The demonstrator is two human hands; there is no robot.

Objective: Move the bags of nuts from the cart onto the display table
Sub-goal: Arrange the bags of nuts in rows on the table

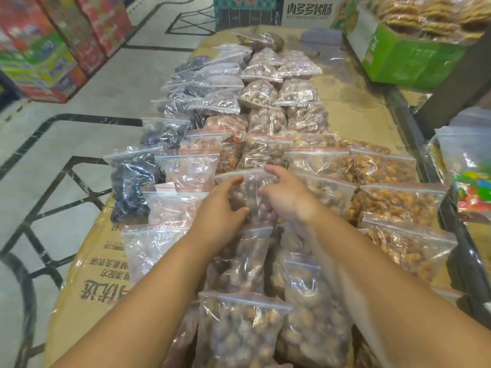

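Head view: your left hand point(220, 208) curls fingers and thumb round the left edge of a bag point(249, 187) of nuts. It lies mid-table point(87, 274) among other bags point(398, 203), long axis running away from you, zip end far. Your right hand point(287, 195) is blurred at its right edge; whether those fingers grip cannot be told.

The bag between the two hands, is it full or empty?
Partly full: nuts fill the lower part of the bag; its top is clear, empty plastic.
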